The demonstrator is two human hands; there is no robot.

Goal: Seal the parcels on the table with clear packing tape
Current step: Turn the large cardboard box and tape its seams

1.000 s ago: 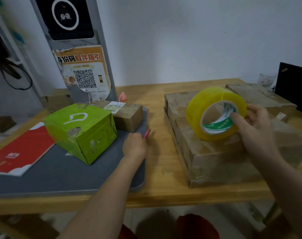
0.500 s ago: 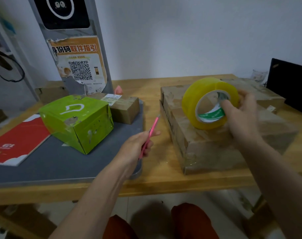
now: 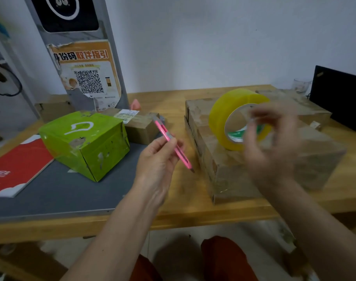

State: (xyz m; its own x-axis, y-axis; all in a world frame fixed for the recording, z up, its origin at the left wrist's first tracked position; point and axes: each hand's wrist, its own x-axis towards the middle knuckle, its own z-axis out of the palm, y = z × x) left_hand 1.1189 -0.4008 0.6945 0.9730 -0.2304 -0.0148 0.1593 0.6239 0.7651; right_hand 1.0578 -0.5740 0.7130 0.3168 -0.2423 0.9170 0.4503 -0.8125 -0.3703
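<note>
Early stage. Tape roll (image 3: 237, 118) upright on big brown parcel (image 3: 264, 159), desk right; no fresh strip visible. Right hand (image 3: 272, 142) blurred at roll, fingers unreadable. Left hand (image 3: 159, 161) pinching pink cutter (image 3: 173, 144). Green parcel (image 3: 85, 142) left, untouched.

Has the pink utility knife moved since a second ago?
Yes. The pink utility knife, held in the left hand, has lifted off the grey mat edge and now hangs raised, nearer the large brown parcel.
</note>
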